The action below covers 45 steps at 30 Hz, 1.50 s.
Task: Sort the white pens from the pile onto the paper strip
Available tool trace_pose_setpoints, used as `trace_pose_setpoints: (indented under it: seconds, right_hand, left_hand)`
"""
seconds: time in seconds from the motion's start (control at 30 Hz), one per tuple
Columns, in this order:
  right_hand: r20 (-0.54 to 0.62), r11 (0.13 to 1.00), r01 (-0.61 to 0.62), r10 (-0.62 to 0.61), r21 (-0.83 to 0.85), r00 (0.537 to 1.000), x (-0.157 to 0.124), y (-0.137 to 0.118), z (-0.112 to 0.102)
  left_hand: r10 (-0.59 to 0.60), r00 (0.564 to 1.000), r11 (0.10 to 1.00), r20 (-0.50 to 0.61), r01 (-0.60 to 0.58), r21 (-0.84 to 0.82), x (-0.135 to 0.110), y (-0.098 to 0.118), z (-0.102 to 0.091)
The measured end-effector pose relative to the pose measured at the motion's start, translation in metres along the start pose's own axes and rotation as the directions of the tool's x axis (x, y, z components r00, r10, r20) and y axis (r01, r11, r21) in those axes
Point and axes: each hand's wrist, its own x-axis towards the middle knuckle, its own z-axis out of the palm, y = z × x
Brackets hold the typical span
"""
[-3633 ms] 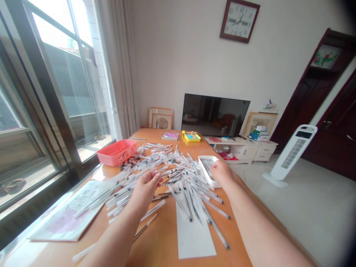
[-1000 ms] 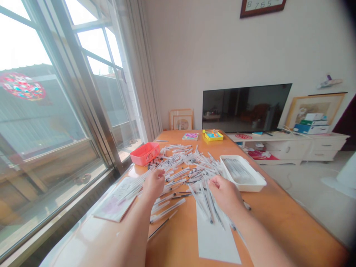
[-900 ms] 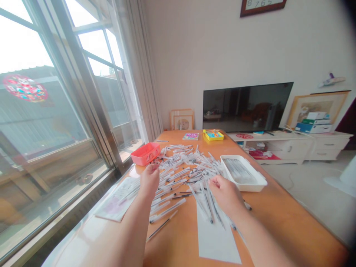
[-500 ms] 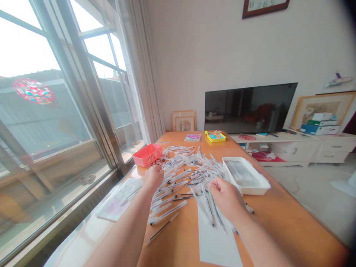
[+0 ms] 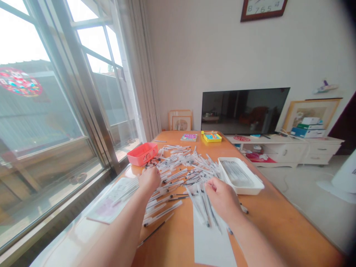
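Note:
My left hand [image 5: 149, 178], fingers curled closed, is at the left edge of a wide heap of clear pen barrels and dark refills [image 5: 178, 167], just in front of a red plastic basket [image 5: 142, 154]. Whatever its fingertips grip is hidden. My right hand [image 5: 219, 190] is also closed, thumb against the fingers, beside several pens [image 5: 205, 207] lying over a white sheet of paper [image 5: 213, 241]. What it pinches is too small to make out. To its right stands a white tray [image 5: 257, 188] with a layer of slim clear pieces inside.
A printed booklet [image 5: 107, 207] lies by the window on the left. At the table's far end are a yellow box [image 5: 213, 138] and a purple-covered book [image 5: 189, 137]. Beyond stands a television [image 5: 244, 111] on a low white cabinet [image 5: 294, 152].
The view has turned slightly to the right, so everything sits a little further left. Both hands stay closed, in nearly the same places over the table.

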Motion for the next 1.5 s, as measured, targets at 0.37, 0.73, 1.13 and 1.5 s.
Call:
trace_pose_setpoints:
  seconds: [0.37, 0.73, 1.13, 1.5]
  right_hand:
    - [-0.032, 0.927, 0.372, -0.374, -0.050, 0.927, 0.000, 0.006, 0.012]
    - [0.075, 0.956, 0.292, -0.294, 0.038, 0.953, -0.005, -0.002, 0.011]
    - [-0.015, 0.989, 0.130, -0.129, 0.076, 0.991, -0.003, 0.003, 0.012]
    - [-0.009, 0.988, 0.072, -0.072, 0.134, 0.997, -0.001, 0.001, 0.008]
  left_hand:
    - [0.373, 0.916, 0.856, 0.149, -0.278, -0.436, -0.047, 0.037, -0.047]
    - [0.412, 0.908, 0.527, 0.079, -0.167, -0.833, -0.065, 0.065, -0.037]
    - [0.491, 0.852, 0.868, 0.181, -0.463, -0.178, -0.056, 0.037, 0.014]
    - [0.552, 0.804, 0.831, 0.222, -0.551, -0.073, -0.062, 0.050, 0.005]
